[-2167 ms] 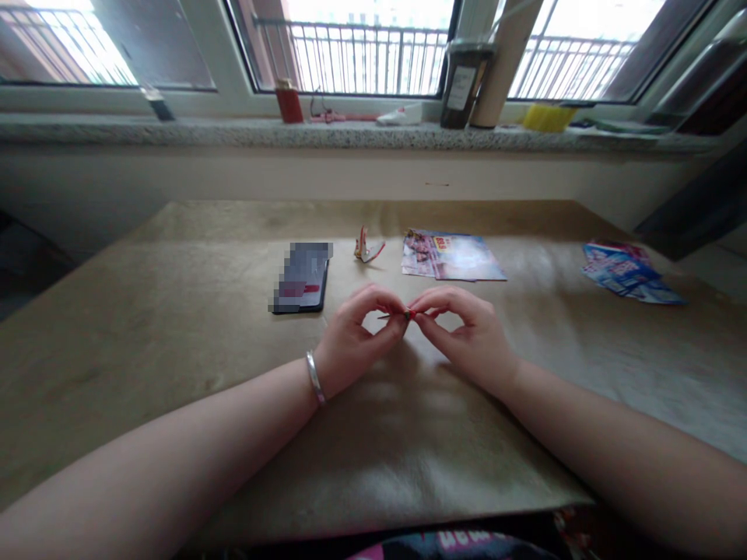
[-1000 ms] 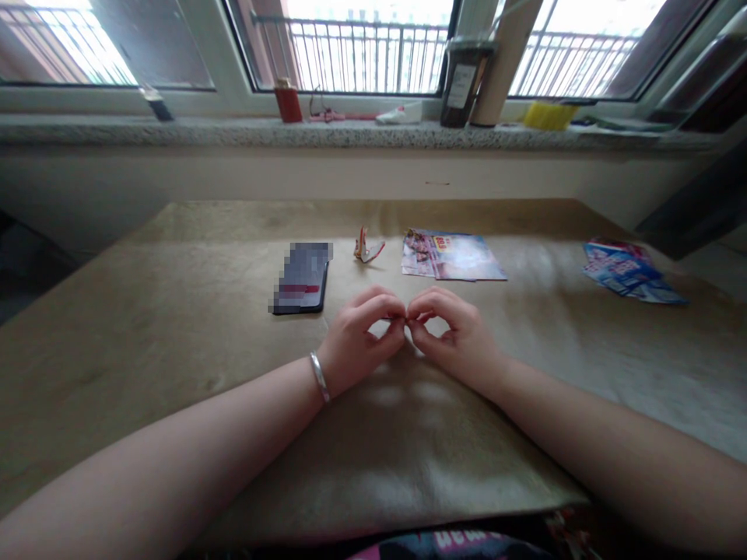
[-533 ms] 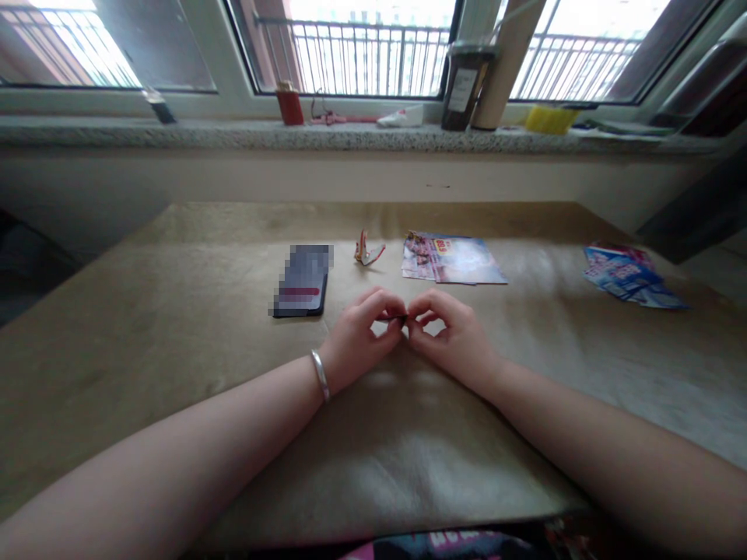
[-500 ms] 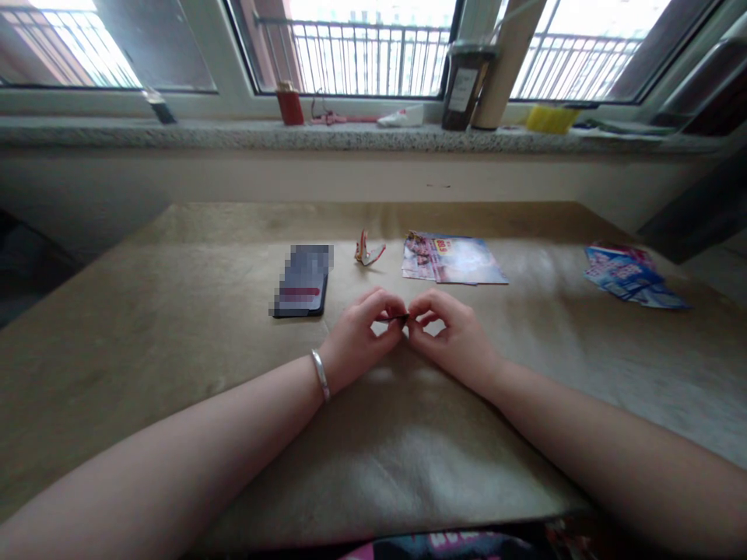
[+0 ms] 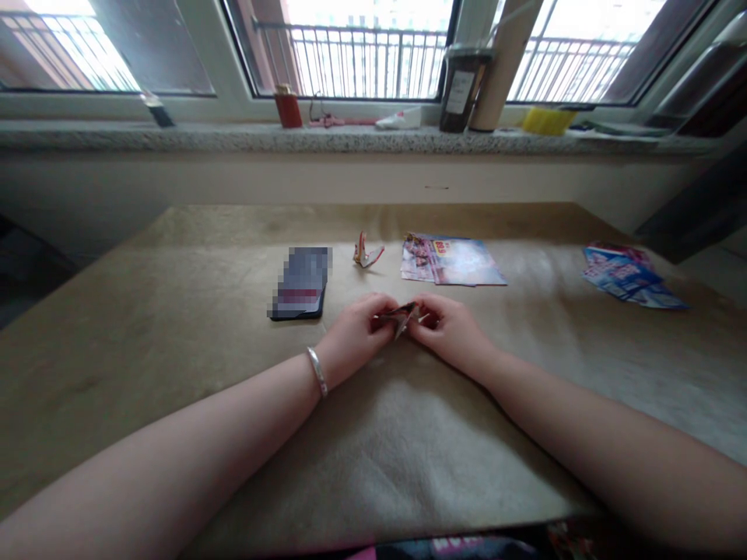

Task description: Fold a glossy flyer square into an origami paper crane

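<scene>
A small, angular piece of folded paper with a dark edge and paler faces (image 5: 402, 317) sits just above the near-middle of the table, gripped from both sides. Taking it as the centre of the dial, with the window at twelve, the bare left hand (image 5: 357, 330) pinches it from nine o'clock and the bare right hand (image 5: 449, 327) from three, thumbs and fingertips closed on it. A silver metal bangle (image 5: 317, 372) circles the left wrist.

The table has a brown, faintly glossy covering (image 5: 373, 451), lightly rumpled, with soft window light across it. Between nine and ten o'clock lies a black rectangular phone, partly pixelated (image 5: 303, 284); at eleven stands a small folded paper shape with red edges (image 5: 366, 254). Overlapping glossy pink-and-blue printed leaflets (image 5: 464, 263) lie between one and two, and a fan of blue-and-red printed cards (image 5: 627, 276) lies well apart, near three.

Beyond the table, a pale wall (image 5: 327, 180) rises to a speckled grey stone sill (image 5: 350, 141). On it, a red container with a gold-coloured top (image 5: 288, 109) stands at eleven, a dark jar with a white label (image 5: 463, 93) beside a tall brown tube (image 5: 487, 105) towards half past twelve, and a yellow object (image 5: 547, 120) around one. Outside the white-framed window (image 5: 239, 47) runs a metal railing (image 5: 367, 62).
</scene>
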### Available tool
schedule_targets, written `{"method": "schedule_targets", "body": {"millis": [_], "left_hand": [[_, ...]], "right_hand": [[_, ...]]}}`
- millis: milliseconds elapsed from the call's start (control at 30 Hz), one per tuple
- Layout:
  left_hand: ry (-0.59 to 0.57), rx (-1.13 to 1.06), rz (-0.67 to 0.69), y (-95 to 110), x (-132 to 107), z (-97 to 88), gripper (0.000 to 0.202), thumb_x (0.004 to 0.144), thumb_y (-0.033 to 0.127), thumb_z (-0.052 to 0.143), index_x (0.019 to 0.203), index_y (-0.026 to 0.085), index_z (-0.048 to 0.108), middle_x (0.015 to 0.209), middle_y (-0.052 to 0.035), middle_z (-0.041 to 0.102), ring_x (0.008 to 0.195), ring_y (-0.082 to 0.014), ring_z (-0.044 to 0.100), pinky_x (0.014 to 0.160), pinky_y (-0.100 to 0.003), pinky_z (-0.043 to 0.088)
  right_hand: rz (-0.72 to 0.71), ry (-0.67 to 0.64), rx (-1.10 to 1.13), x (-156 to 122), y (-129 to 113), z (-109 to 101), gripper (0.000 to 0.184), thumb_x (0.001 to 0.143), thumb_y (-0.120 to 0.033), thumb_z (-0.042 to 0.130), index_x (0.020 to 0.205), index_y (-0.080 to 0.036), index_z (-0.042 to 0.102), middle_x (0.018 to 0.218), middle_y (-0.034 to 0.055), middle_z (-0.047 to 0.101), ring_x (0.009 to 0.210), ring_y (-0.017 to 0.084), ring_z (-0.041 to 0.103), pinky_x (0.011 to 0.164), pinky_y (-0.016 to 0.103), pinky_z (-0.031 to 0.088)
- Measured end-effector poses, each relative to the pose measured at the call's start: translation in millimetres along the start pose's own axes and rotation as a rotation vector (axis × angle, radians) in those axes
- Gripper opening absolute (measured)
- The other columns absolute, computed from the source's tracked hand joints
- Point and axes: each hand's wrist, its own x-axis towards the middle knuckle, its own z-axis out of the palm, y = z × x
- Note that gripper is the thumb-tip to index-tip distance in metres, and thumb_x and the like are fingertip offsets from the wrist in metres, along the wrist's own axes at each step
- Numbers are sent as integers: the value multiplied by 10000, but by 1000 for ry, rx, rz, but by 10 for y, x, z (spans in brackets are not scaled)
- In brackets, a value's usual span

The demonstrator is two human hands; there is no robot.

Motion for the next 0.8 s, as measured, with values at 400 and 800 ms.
{"method": "schedule_targets", "body": {"millis": [400, 800], "left_hand": [[-75, -347, -128, -13, 37, 53, 132, 757, 221, 590, 855, 133, 590, 816, -19, 630, 738, -117, 591, 694, -227, 486], [-151, -361, -115, 3, 40, 73, 405, 742, 221, 622, 1116, 139, 490, 1048, -88, 618, 894, -175, 618, 784, -298, 500]], "right_hand": [[-19, 0, 24, -10, 7, -69, 74, 763, -203, 544, 802, -189, 605, 903, 34, 624, 819, 146, 574, 637, 234, 446], [108, -38, -17, -12, 32, -138, 90, 745, -237, 580, 808, -182, 548, 633, -44, 514, 561, 90, 460, 529, 215, 357]]}}
